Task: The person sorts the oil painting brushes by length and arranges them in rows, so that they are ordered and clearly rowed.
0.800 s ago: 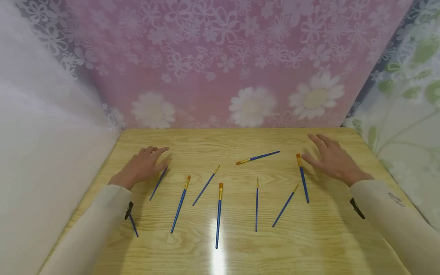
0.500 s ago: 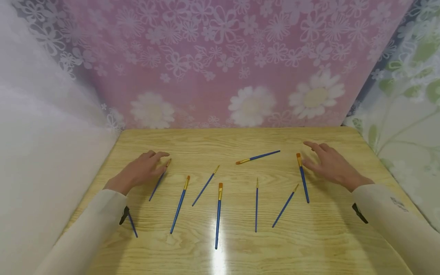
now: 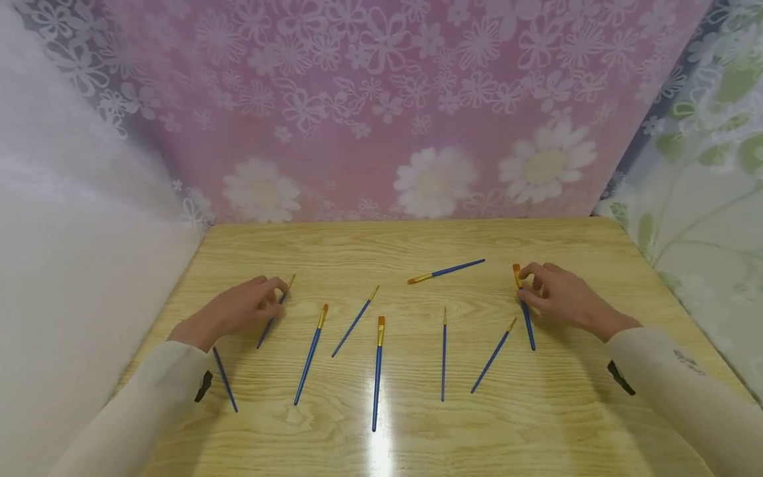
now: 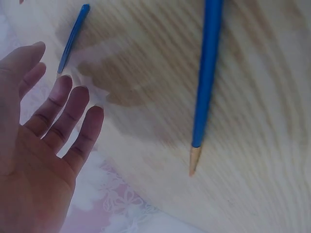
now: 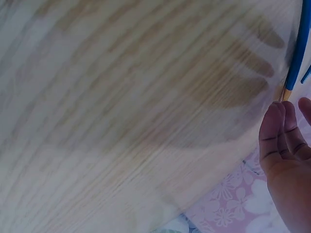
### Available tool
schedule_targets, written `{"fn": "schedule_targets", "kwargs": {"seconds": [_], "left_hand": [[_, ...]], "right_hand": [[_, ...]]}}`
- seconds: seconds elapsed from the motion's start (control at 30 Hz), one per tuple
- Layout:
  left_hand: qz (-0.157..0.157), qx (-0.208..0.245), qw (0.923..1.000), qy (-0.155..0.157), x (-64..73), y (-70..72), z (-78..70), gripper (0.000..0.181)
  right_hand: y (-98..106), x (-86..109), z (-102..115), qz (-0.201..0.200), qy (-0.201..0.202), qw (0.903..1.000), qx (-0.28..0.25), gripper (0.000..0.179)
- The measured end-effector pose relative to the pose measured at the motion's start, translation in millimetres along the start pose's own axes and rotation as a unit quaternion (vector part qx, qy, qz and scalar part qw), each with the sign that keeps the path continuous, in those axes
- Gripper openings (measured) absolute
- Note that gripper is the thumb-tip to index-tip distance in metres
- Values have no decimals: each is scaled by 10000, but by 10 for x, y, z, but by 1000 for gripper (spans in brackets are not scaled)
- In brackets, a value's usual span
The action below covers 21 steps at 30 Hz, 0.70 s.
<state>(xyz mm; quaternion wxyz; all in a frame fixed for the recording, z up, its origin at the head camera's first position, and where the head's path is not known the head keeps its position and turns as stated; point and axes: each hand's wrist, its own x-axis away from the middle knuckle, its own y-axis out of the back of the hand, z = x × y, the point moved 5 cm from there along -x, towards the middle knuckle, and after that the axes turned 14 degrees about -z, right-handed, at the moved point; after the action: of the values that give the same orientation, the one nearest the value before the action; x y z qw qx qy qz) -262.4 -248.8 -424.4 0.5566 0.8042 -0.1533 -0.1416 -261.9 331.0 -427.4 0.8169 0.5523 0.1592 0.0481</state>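
Wood-grained tabletop [image 3: 346, 252] bears slim brushes [image 3: 527, 324] (gold-ferruled) near curved left fingers [image 4: 63, 114] and right fingers [image 5: 272, 128], both parted.

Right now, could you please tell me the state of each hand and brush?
Left hand: fingers loosely bent, contact unclear.
Right hand: fingers bent, contact unclear.
Brush at left hand: lying, partly covered.
Brush at right hand: lying, partly covered.
Seven other brushes: lying on the table, apart.

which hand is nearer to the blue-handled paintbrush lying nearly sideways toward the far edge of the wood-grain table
Right: the right hand is right of the handle end of the paintbrush; the left hand is farther off, left of its bristles.
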Motion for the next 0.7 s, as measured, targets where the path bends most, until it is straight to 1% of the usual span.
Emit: {"fn": "schedule_targets", "kwargs": {"seconds": [0.2,0.3,0.4,0.53,0.7], "left_hand": [[34,-56,9999,-91,35,-18,-31,38],[26,-91,9999,-145,38,-32,-34,37],[-12,-134,9997,-226,44,-41,-36,30],[-33,-196,9995,-256,48,-56,-24,17],[-52,-133,9996,-236,47,-78,7,12]], "right_hand": [[-40,16,29,2,52,9999,-106,34],[-61,26,25,6,68,9999,-106,30],[-80,32,16,9,119,9999,-39,27],[-92,37,15,-25,208,9998,13,23],[-81,45,11,-87,267,9996,62,21]]}}
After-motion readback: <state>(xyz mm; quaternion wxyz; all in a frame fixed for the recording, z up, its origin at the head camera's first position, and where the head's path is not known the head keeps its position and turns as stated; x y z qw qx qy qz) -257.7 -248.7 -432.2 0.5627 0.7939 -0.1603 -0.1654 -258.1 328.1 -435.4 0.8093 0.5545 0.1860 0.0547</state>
